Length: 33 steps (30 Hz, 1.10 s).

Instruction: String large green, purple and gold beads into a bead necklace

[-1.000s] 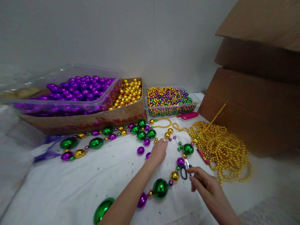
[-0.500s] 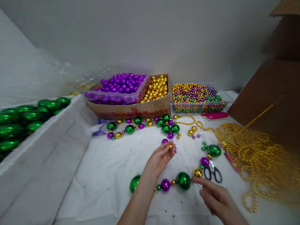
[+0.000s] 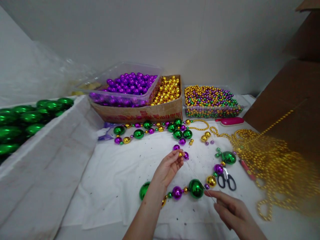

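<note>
One glossy gold bead point(image 3: 180, 154) gleams, pinched by left hand point(image 3: 167, 168); right hand point(image 3: 229, 207) pinches thread point(image 3: 194, 172).

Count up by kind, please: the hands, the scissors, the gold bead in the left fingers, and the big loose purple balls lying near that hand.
Left hand and right hand: 2
Scissors: 1 pair
Gold bead: 1
Big loose purple balls: 3
Total: 7
</note>
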{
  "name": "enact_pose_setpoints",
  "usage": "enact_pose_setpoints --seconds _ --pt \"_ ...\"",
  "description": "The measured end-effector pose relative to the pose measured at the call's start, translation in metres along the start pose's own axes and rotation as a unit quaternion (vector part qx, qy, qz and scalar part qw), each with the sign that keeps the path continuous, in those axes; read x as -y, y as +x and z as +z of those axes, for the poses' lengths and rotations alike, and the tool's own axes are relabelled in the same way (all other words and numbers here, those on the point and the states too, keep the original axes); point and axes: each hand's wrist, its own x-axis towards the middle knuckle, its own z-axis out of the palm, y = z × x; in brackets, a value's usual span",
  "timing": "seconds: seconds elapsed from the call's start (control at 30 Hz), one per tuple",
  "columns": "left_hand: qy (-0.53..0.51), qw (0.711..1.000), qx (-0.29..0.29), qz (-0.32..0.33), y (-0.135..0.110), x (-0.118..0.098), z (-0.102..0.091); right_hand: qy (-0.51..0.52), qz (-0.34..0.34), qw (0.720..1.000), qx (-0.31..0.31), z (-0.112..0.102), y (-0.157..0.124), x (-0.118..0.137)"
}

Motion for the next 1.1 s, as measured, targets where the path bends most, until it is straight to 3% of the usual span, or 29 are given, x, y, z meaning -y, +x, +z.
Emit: enact_pose_setpoints --seconds 0.17,0.33,0.57,0.63,0.73,0.83,1.0,1.1 --pt "0.013 1.0 0.002 0.002 -0.001 -0.002 0.0 -0.004 0.005 1.0 -0.01 -0.002 0.0 -0.001" --pt "0.046 0.999 0.013 -0.026 -0.006 0.001 0.007 -0.002 0.002 1.0 0.022 -0.002 0.007 -0.006" --pt "0.191 0.971 0.12 -0.074 -0.019 0.016 0.031 0.114 -0.038 0.992 -0.025 0.019 0.031 -0.001" --pt "0.24 0.965 0.097 -0.041 -0.018 0.012 0.031 0.138 -0.044 0.988 -0.05 0.016 0.032 -0.002" --pt "0.315 0.949 0.003 0.022 -0.01 0.006 0.021 0.167 -0.053 0.981 -0.085 0.006 0.029 -0.007" --pt "0.434 0.895 -0.067 0.079 0.0 0.009 0.01 0.195 -0.056 0.974 -0.099 -0.002 0.026 -0.012" --pt "0.67 0.711 -0.069 0.203 0.012 0.028 0.01 0.225 -0.041 0.97 -0.087 -0.002 0.023 -0.014" --pt "0.724 0.66 -0.058 0.193 0.016 0.035 0.014 0.236 -0.052 0.967 -0.075 -0.003 0.021 -0.016"
